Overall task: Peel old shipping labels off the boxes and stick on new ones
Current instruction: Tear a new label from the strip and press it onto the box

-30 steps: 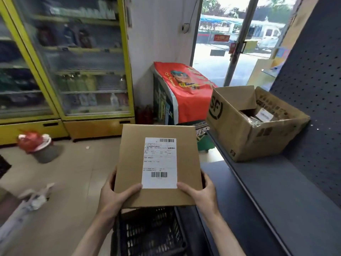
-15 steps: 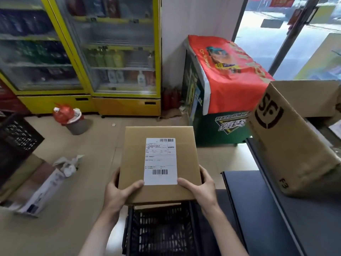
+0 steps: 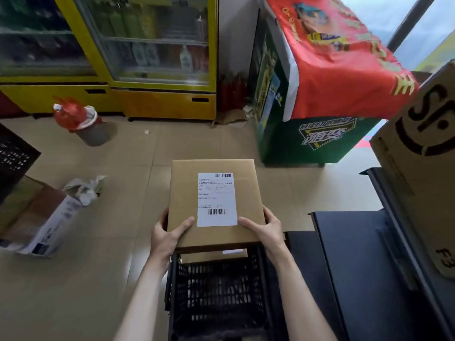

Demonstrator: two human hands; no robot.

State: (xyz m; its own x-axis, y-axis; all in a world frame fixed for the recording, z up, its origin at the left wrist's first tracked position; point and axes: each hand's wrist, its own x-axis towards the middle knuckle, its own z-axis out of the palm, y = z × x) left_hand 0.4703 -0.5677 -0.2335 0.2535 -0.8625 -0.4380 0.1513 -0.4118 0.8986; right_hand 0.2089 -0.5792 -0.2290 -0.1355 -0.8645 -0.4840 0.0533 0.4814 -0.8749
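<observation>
Both hands point(image 3: 170, 236) point(image 3: 264, 230) grip labelled box point(image 3: 184, 193).

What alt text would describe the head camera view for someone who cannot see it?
Both hands, left hand and right hand, grip a flat cardboard box bearing a white shipping label above a black plastic crate. Yellow drink fridges line the shop wall behind.

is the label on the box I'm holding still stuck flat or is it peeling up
Stuck flat. The white label lies smooth on the box top with no lifted corner showing; both hands grip the box's near edge, thumbs beside the label.
</observation>
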